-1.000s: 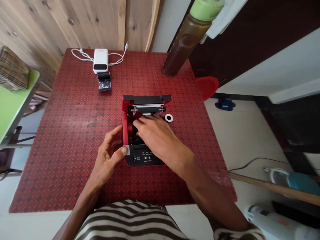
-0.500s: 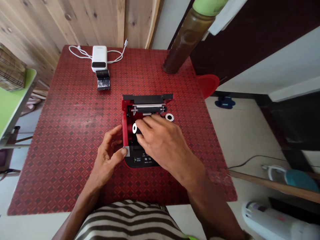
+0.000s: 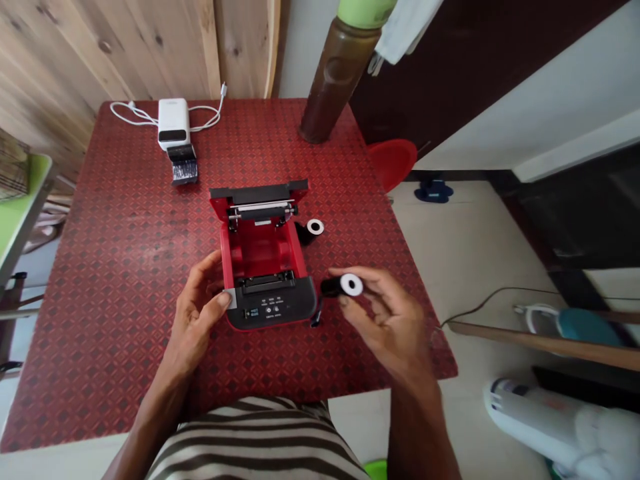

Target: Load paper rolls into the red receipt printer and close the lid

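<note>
A small red and black label printer [image 3: 287, 303] rests on the table with its lid [image 3: 260, 195] raised. Its red inner bay [image 3: 260, 247] holds no roll. My left hand [image 3: 197, 313] grips the printer's left side, the thumb on a grey patch at the front corner. To the right of the printer, my right hand [image 3: 393, 313] pinches a black roll with a white ring-shaped end [image 3: 351, 285] between thumb and fingers. Another black roll with a white end [image 3: 315, 228] lies beside the printer's rear right side.
The red patterned table [image 3: 120, 320] carries a white power bank [image 3: 173, 120] with a white cable, a black strip [image 3: 184, 167] near it, and a tall brown bottle [image 3: 335, 80] with a green lid. A red stool [image 3: 397, 163] stands beyond the right edge.
My right hand has lifted the black roll out of the printer's bay and carried it to the right. My left hand stays on the printer. The view has shifted slightly.
</note>
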The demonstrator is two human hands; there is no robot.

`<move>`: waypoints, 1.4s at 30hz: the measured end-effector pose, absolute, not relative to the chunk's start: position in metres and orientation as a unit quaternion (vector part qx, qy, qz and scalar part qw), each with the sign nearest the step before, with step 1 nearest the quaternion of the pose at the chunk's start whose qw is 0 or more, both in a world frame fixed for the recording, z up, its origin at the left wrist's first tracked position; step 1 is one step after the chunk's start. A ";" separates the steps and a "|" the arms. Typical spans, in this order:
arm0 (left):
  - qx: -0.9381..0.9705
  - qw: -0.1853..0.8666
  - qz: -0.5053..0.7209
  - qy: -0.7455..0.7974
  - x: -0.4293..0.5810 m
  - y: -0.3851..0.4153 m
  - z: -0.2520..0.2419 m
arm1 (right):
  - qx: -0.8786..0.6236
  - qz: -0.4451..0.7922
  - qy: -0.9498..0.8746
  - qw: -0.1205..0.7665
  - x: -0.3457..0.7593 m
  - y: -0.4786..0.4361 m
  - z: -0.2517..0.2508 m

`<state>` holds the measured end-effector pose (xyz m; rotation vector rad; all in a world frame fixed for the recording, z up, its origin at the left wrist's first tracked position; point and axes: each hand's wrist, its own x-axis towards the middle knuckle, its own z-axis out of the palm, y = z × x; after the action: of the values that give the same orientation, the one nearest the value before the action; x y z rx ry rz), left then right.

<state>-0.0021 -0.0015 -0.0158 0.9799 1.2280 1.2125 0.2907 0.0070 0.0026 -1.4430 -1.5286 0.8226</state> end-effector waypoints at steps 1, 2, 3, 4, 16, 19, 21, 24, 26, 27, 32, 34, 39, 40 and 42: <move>0.419 0.542 0.512 0.519 -0.002 -0.001 -0.016 | -0.580 0.326 -0.623 0.411 0.287 0.007 -0.006; 0.422 0.538 0.512 0.520 -0.003 -0.001 -0.017 | -0.580 0.320 -0.636 0.395 0.282 0.007 -0.013; 0.423 0.535 0.513 0.521 -0.003 -0.001 -0.017 | -0.578 0.315 -0.648 0.382 0.277 0.007 -0.018; 0.423 0.534 0.513 0.522 -0.003 -0.002 -0.017 | -0.576 0.310 -0.659 0.370 0.273 0.008 -0.023; 0.408 0.551 0.513 0.516 0.000 -0.002 -0.013 | -0.566 0.311 -0.700 0.305 0.299 0.010 -0.014; 0.406 0.552 0.514 0.515 0.000 -0.002 -0.012 | -0.598 0.305 -0.665 0.327 0.310 0.027 -0.009; 0.404 0.553 0.515 0.516 0.000 -0.002 -0.013 | -0.613 0.302 -0.633 0.363 0.307 0.047 -0.014; 0.407 0.549 0.518 0.514 -0.001 -0.002 -0.015 | -0.609 0.314 -0.607 0.402 0.291 0.079 -0.031; 0.407 0.549 0.519 0.513 -0.002 -0.002 -0.016 | -0.604 0.317 -0.605 0.410 0.277 0.097 -0.044; 0.406 0.550 0.518 0.514 -0.002 -0.002 -0.016 | -0.604 0.315 -0.604 0.413 0.272 0.103 -0.049; 0.401 0.555 0.517 0.514 -0.002 -0.003 -0.015 | -0.612 0.304 -0.577 0.448 0.270 0.105 -0.048; 0.399 0.560 0.514 0.513 -0.002 -0.003 -0.015 | -0.604 0.302 -0.565 0.474 0.282 0.095 -0.028; 0.402 0.561 0.509 0.514 -0.003 -0.002 -0.013 | -0.471 0.423 -0.620 0.463 0.312 0.059 0.057; 0.402 0.561 0.508 0.515 -0.003 -0.002 -0.013 | -0.428 0.452 -0.662 0.418 0.313 0.054 0.072; 0.402 0.563 0.506 0.515 -0.003 -0.002 -0.013 | -0.376 0.444 -0.738 0.342 0.304 0.052 0.090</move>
<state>-0.0031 -0.0020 -0.0135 0.9472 1.2122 1.1910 0.3036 0.0517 0.0903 -0.9784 -1.9177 1.1538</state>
